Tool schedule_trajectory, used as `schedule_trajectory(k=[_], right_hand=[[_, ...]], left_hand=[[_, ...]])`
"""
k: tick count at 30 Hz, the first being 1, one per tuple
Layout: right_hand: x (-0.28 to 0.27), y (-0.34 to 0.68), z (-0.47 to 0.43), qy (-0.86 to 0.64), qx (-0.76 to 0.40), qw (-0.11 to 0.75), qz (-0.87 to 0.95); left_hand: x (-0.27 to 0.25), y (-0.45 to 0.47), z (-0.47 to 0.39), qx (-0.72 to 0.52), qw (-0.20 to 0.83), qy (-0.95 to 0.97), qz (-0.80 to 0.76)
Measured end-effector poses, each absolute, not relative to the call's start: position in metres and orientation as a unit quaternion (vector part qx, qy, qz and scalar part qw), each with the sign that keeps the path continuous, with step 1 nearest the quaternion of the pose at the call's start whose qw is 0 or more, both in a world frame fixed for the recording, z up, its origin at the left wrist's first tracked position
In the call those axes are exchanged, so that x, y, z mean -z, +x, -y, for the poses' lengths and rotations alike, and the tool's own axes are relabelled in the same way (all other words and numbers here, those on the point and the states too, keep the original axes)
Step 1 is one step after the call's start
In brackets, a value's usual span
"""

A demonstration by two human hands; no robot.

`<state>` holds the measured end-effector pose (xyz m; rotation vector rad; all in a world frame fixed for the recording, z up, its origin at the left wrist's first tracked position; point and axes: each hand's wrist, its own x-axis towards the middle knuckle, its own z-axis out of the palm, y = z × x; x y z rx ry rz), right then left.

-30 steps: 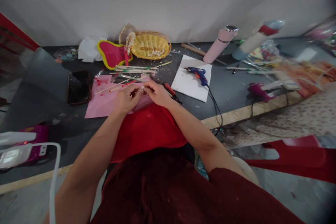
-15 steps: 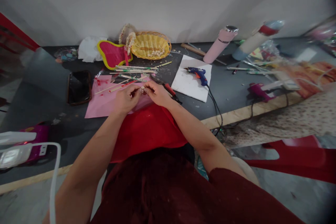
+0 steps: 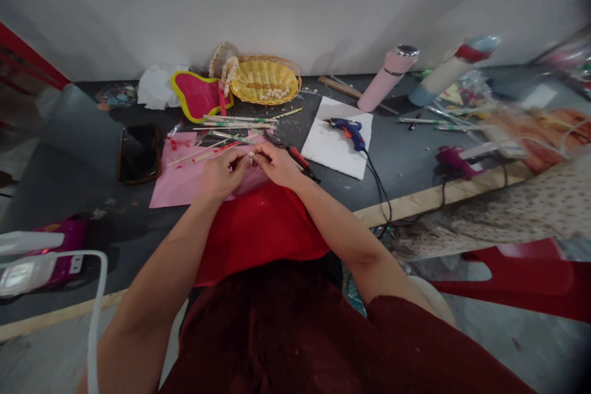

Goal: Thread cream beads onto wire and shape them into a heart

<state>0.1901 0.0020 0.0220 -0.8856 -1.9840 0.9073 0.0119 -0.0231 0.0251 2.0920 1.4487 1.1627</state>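
Note:
Between the fingertips of both hands is a small whitish piece point(image 3: 250, 158), too small to name. My left hand point(image 3: 222, 173) pinches it from one side and my right hand point(image 3: 278, 164) from the other, with fingers closed. Both hands are over a pink sheet point(image 3: 173, 188) at the table's front edge. Just beyond them lie several thin sticks point(image 3: 240, 125), some with red or green marks. A tool with red handles point(image 3: 298, 157) is partly hidden behind my right hand. Red cloth point(image 3: 263, 228) spreads below my wrists.
A blue glue gun point(image 3: 346, 130) rests on a white board point(image 3: 339, 163), its cord running off the front edge. Behind stand a yellow basket point(image 3: 263, 74), a pink-and-yellow tray point(image 3: 198, 98) and a pink bottle point(image 3: 388, 81). A phone point(image 3: 139, 154) and a purple power strip point(image 3: 69, 252) lie left.

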Motion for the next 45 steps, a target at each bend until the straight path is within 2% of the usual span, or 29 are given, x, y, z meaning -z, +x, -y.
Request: schedule_trajectory(k=[29,32,39,45], right_hand=[[-0.021,0.191,-0.003,-0.338,-0.343,0.38,0.789],[-0.019,0.194,-0.006,-0.356,-0.305,0.366,0.804],[-0.018,0.201,-0.013,-0.442,-0.113,0.291,0.841],[-0.022,0.197,-0.01,-0.475,-0.095,0.216,0.848]], left_hand=[[-0.024,0.012,0.023,-0.404,0.171,0.736,-0.516],[-0.023,0.011,0.022,-0.402,0.169,0.733,-0.522],[-0.018,0.007,0.017,-0.449,0.156,0.685,-0.551],[-0.014,0.007,0.016,-0.437,0.164,0.686,-0.559]])
